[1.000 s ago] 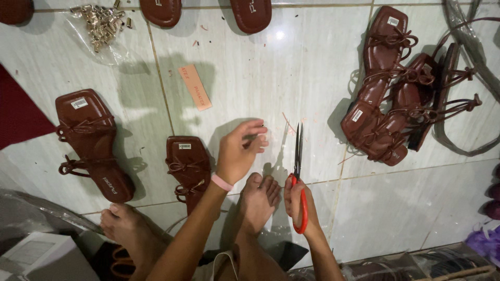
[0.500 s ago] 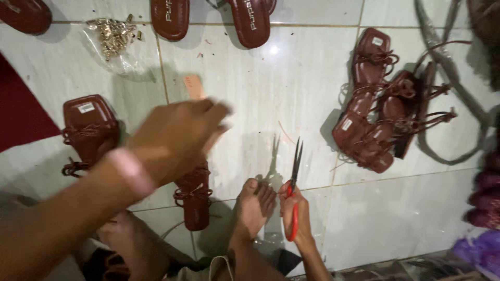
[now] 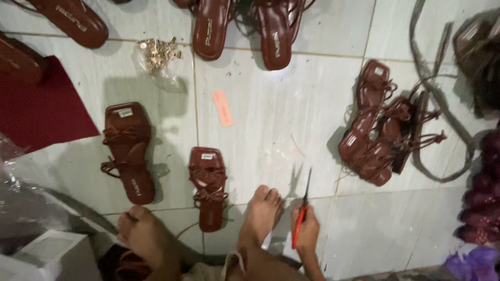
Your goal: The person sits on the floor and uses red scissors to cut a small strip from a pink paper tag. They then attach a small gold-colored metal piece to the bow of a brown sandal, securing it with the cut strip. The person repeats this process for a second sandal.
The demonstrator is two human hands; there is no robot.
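The right hand (image 3: 308,229) has its grip clamped on the red handles of the scissors (image 3: 302,211), low on the tiled floor (image 3: 312,104). The dark blades point up and away from the person, and from this angle they look nearly together, though the thin shape makes that hard to judge. The hand rests on or just above the floor, close beside the right foot (image 3: 262,213), whose toes lie just left of the blades. The left hand is out of view, so its grip cannot be told.

The left foot (image 3: 141,234) sits further left, near the bottom edge. Between the two feet lies a brown sandal (image 3: 207,184) with a strap knotted across it, toe end away from the person. Just left of it lies a second sandal (image 3: 127,151) of the same kind, a little larger in view. An orange tag (image 3: 223,108) lies flat on the floor above the nearer sandal.

To the right of the scissors, well apart, a heap of sandals (image 3: 377,130) lies tangled in its straps, with a long dark strap (image 3: 442,104) looping past it. A clear bag of gold fittings (image 3: 156,53) lies near the top left, below more soles (image 3: 239,26) along the top edge. A dark red mat (image 3: 41,109) covers the floor at left.
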